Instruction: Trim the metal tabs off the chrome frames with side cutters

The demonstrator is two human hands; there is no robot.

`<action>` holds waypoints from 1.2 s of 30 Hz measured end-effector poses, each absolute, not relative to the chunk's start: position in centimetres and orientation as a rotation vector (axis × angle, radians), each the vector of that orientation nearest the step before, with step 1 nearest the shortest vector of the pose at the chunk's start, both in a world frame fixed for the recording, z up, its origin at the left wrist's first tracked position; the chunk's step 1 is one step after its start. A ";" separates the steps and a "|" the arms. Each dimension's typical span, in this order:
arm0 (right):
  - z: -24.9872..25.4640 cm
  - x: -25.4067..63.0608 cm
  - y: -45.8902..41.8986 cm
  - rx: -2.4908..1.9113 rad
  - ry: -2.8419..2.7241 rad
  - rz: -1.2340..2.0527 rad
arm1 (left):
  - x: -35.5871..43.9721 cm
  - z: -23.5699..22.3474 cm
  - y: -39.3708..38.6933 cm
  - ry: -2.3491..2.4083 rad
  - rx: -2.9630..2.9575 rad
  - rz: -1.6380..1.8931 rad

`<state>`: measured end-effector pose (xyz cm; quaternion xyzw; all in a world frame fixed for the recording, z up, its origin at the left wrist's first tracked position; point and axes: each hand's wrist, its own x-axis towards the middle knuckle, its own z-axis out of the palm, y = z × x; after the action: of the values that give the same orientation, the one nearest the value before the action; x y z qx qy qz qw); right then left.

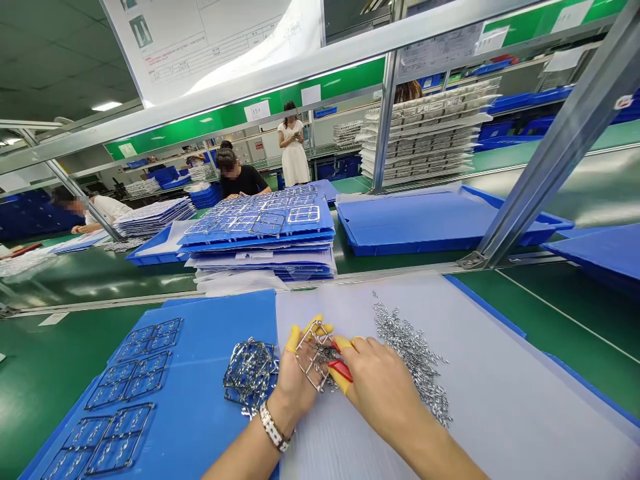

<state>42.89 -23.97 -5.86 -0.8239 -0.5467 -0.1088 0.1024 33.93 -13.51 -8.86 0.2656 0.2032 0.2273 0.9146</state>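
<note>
My left hand (295, 380), with yellow finger cots and a bracelet at the wrist, grips a small chrome-plated frame of parts (313, 353) over a white corrugated sheet (500, 400). My right hand (377, 383), also with finger cots, closes on a red-handled cutter (340, 368) held against that frame. A pile of cut silvery pieces (415, 357) lies just right of my hands. A heap of tangled frames (250, 373) rests on the blue sheet (200, 413) to the left.
Flat frames (127, 400) lie in a row at the lower left. A stack of blue sheets with frames (260, 233) and a blue tray (430, 223) stand beyond a green belt (90, 273). A slanted metal strut (550, 153) rises at right. Other people work farther back.
</note>
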 end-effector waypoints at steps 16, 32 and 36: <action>-5.4 44.0 -23.9 -2.549 -1.564 -0.214 | 33.9 -9.7 -14.1 0.452 0.621 0.436; -5.4 44.5 -23.6 -2.555 -1.563 -0.011 | 33.9 -9.9 -14.1 0.467 0.669 0.488; -5.2 44.4 -23.6 -2.542 -1.557 -0.032 | 33.9 -10.1 -14.0 0.478 0.670 0.486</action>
<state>44.39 -23.59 -5.21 -0.8499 -0.5208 -0.0108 0.0803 33.90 -14.03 -10.06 0.3222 0.2301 0.2338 0.8880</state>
